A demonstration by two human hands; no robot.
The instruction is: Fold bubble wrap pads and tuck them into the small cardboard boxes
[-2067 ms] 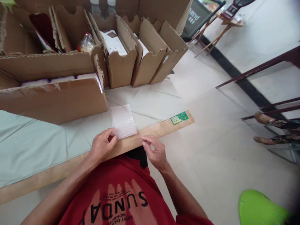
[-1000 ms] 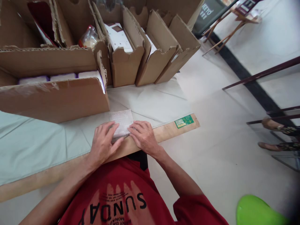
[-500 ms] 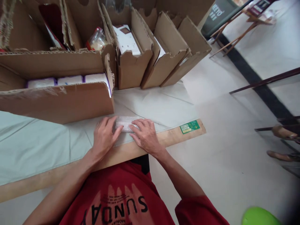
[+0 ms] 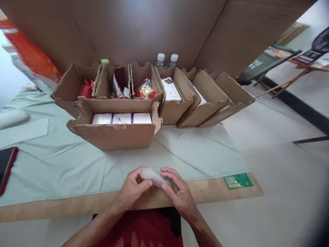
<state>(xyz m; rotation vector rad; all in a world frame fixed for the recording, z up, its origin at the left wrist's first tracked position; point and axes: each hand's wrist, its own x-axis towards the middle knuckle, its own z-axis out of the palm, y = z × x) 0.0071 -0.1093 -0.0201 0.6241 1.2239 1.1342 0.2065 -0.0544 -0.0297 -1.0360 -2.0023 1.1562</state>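
A small roll of translucent bubble wrap (image 4: pixel 153 176) is held between my two hands, just over the table's front edge. My left hand (image 4: pixel 134 187) grips its left end, thumb in front and fingers behind. At the other end, my right hand (image 4: pixel 180 192) pinches it with the thumb and curved fingers. Whatever may lie inside the wrap cannot be made out. Behind the hands stands a low cardboard box (image 4: pixel 120 135) with three white packs (image 4: pixel 122 118) edged in purple.
Several upright cardboard bins (image 4: pixel 177 113) line the back, holding a red packet, a clear food bag and white boxes. Two capped bottles (image 4: pixel 167 61) show behind them. A phone (image 4: pixel 7 168) lies at far left, near a white roll (image 4: pixel 12 118). A green label (image 4: pixel 238 181) marks the table's right edge.
My hands have lifted the bubble wrap off the cloth and tilted it. The view has swung up and left, bringing the phone and more bins into sight.
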